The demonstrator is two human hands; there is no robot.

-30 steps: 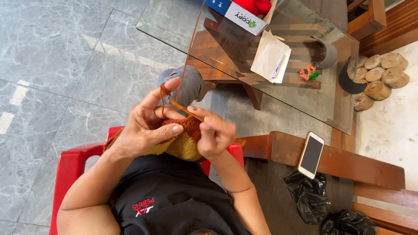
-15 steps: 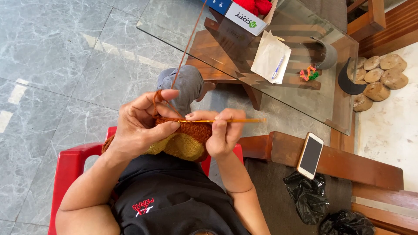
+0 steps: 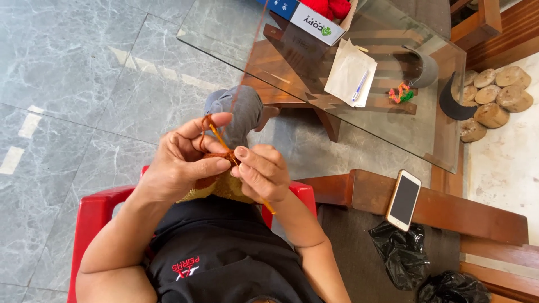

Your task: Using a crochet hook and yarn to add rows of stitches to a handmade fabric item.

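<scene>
Head view, looking straight down: both hands are up in front of the chest, working orange yarn. The left hand [image 3: 182, 163] has its grip curled shut, thumb pressed along the fingers, with the orange yarn [image 3: 206, 126] looped over the raised index finger. A thin strand runs from that loop up and away toward the glass bench [image 3: 224, 33]. The right hand [image 3: 263, 173] pinches the slim wooden needle [image 3: 268, 206], fingers folded tight around it; the needle's tail pokes out below the palm and its tip crosses to the left fingers. Just under the two hands, partly hidden, sits the knitted piece [image 3: 224, 188], mustard-brown, resting over the lap.

The person sits on a red plastic chair [image 3: 92, 216], a grey-clad knee [image 3: 238, 109] showing beyond the knuckles. On the glass bench: a folded paper with a blue pen [image 3: 349, 73], a small tangle of orange and green yarn [image 3: 400, 93], and an open box holding red yarn balls [image 3: 328, 8]. To the right, a phone [image 3: 403, 200] lies face up on a wooden armrest, with black plastic bags [image 3: 400, 255] below it. Rounded stones [image 3: 497, 98] are piled at the far right edge, well apart from the hands.
</scene>
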